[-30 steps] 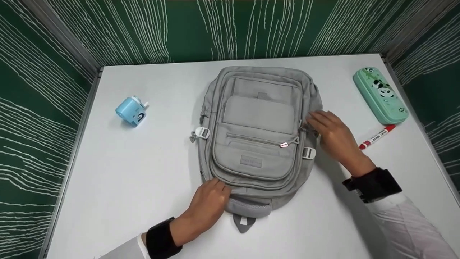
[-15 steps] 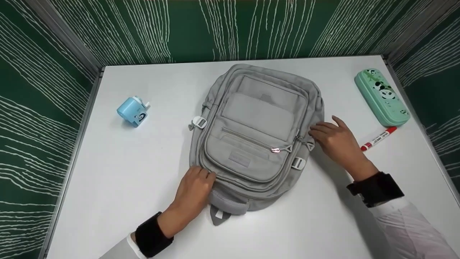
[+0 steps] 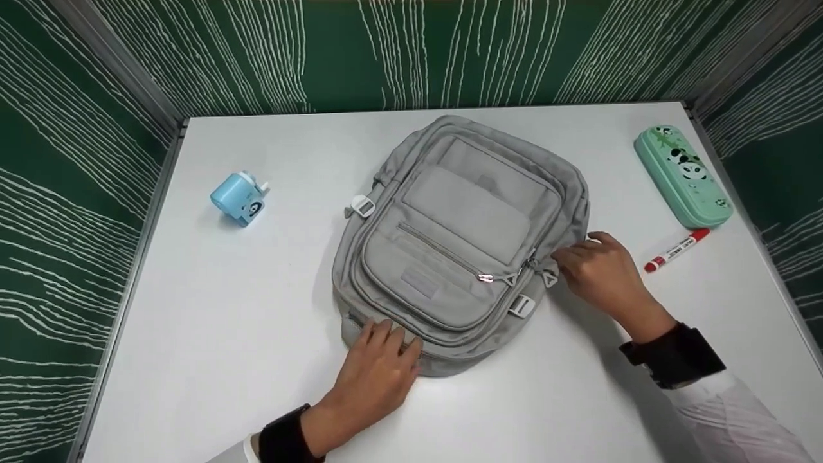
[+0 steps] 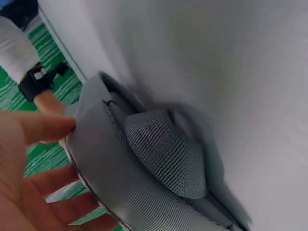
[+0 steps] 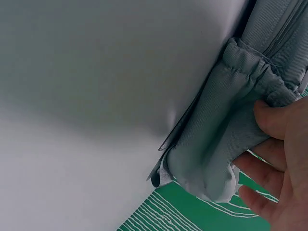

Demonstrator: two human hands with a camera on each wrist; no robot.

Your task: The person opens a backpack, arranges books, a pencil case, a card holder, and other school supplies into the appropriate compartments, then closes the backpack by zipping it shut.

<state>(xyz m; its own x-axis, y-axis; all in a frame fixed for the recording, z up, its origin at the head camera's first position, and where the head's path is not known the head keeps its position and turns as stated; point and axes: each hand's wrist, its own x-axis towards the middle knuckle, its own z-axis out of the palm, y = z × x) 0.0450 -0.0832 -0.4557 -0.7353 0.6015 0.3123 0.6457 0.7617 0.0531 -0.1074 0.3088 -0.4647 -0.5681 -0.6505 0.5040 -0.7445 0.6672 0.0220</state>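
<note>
A grey backpack (image 3: 469, 212) lies front side up and slanted on the white table, its handle end toward me. My left hand (image 3: 379, 370) touches that near end with spread fingers. In the left wrist view its thumb (image 4: 53, 126) lies against the grey fabric, apart from the fingers, and the mesh-padded handle (image 4: 166, 151) shows beside it. At the right side, my right hand (image 3: 598, 273) pinches the edge near a zip pull (image 3: 548, 278). The right wrist view shows that hand's thumb (image 5: 274, 119) on the gathered side pocket (image 5: 211, 130), with fingers partly behind it.
A light blue pencil sharpener (image 3: 239, 198) with a white crank stands on the left of the table. At the right lie a green panda pencil case (image 3: 683, 177) and a red-and-white marker (image 3: 676, 249). Green walls with white lines surround the table.
The backpack has turned clockwise, its near end swinging left. My left hand went left with it, then shifted right along that end with fingers spreading. My right hand moved slightly nearer, staying at the side.
</note>
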